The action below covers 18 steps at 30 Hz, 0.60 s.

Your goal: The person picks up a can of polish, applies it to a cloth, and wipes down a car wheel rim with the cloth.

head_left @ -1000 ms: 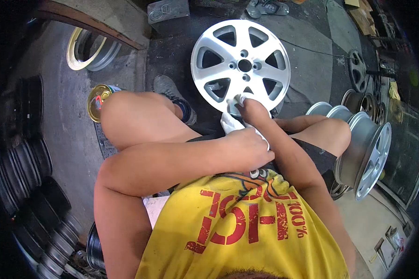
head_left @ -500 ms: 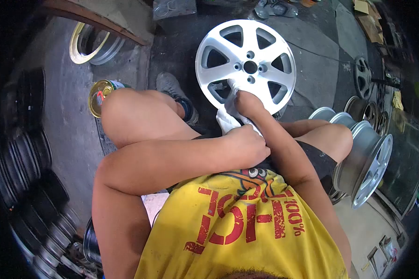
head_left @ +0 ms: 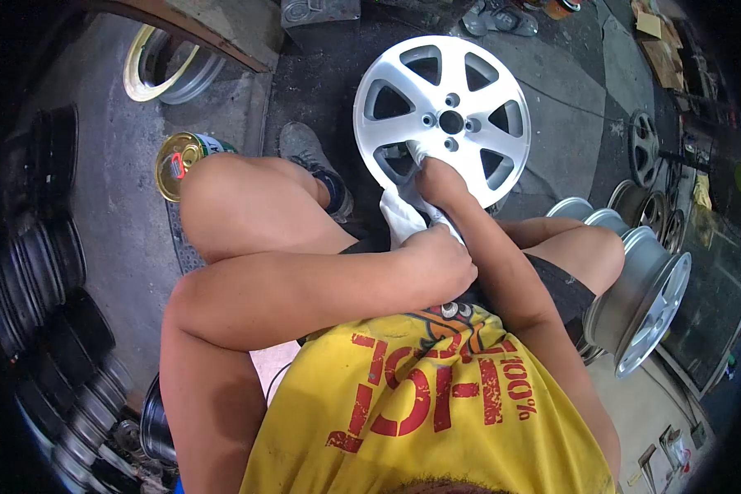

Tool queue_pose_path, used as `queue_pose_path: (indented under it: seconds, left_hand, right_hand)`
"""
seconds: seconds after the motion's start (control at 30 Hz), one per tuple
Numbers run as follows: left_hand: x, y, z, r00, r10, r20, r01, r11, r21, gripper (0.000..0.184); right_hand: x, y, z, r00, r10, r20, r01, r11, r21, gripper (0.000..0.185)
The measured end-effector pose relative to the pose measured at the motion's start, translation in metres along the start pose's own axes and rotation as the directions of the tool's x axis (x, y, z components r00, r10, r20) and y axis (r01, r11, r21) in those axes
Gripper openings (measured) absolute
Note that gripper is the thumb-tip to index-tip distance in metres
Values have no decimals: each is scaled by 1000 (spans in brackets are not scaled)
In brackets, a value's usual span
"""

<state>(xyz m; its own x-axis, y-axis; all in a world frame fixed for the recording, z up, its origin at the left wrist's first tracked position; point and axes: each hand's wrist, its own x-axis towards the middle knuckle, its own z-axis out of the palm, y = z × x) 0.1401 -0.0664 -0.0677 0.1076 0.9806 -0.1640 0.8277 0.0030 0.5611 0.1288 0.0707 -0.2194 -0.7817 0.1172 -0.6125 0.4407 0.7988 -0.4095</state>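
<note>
A silver alloy wheel [head_left: 490, 140] with broad spokes stands in front of me, its face toward me. My right hand [head_left: 439, 181] is closed on a white cloth [head_left: 401, 218], pressing part of it against a lower spoke near a window opening. Close to my lap, my left hand [head_left: 440, 265] is closed around the cloth's trailing end. The fingertips of both hands are partly hidden by the cloth and by the hands themselves.
Several silver wheels [head_left: 654, 313] stand in a row beyond my right knee. A paint can [head_left: 170, 169] is beside my left knee, and a gold-rimmed wheel [head_left: 140, 70] leans further back. Stacked dark rims [head_left: 37, 272] line the left side. A cable [head_left: 568, 100] crosses the floor.
The view has shifted slightly, so the wheel appears a little further right. Both hands keep hold of the cloth in nearly the same place, the right one still at the lower spoke.
</note>
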Motion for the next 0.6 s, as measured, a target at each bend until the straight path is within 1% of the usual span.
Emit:
queue_pose_path:
  seconds: [0.1, 0.17, 0.23, 0.3, 0.4, 0.47, 0.6]
  left_hand:
    - [1, 0, -3, 999, -9, 43, 9, 1000, 9, 14]
    - [1, 0, 1, 1000, -8, 29, 8, 1000, 3, 15]
    - [1, -1, 1, 1000, -6, 15, 6, 1000, -1, 15]
    - [3, -1, 0, 998, -17, 62, 18, 1000, -11, 15]
    - [5, 2, -2, 995, -3, 99, 8, 998, -58, 14]
    - [3, 3, -3, 996, 3, 87, 2, 999, -52, 14]
    - [0, 2, -4, 999, -7, 36, 7, 1000, -13, 14]
  right_hand:
    - [7, 7, 8, 999, 16, -37, -15, 1000, 6, 32]
    - [7, 3, 4, 999, 43, 15, -43, 999, -20, 33]
    - [8, 4, 6, 1000, 23, -7, -23, 1000, -7, 33]
    - [4, 6, 3, 1000, 10, -25, -9, 1000, 3, 34]
    - [-4, 5, -3, 999, 47, -18, -47, 999, 15, 35]
    - [-5, 12, -2, 997, 49, -61, -45, 997, 55, 35]
    - [-1, 6, -4, 998, 49, -25, -49, 999, 6, 36]
